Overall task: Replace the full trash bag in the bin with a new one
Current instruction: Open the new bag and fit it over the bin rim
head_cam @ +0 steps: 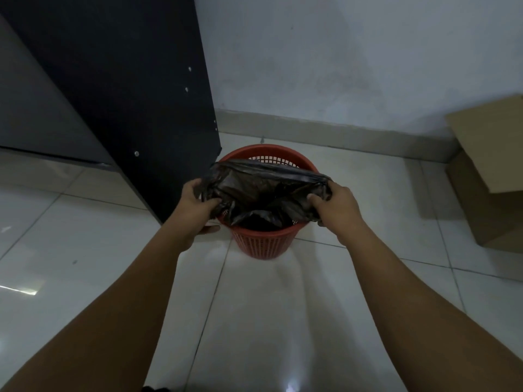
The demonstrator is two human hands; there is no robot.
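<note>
A red mesh bin (263,244) stands on the white tiled floor beside a dark cabinet. A black trash bag (266,188) hangs into the bin, its mouth stretched wide just above the rim. My left hand (198,202) grips the bag's left edge and my right hand (336,205) grips its right edge. The bag's lower part sags inside the bin; its contents are hidden.
A tall dark cabinet (127,94) stands at the left, its corner almost touching the bin. A cardboard box (489,176) sits on the floor at the right. A grey wall with a skirting board (339,134) runs behind the bin.
</note>
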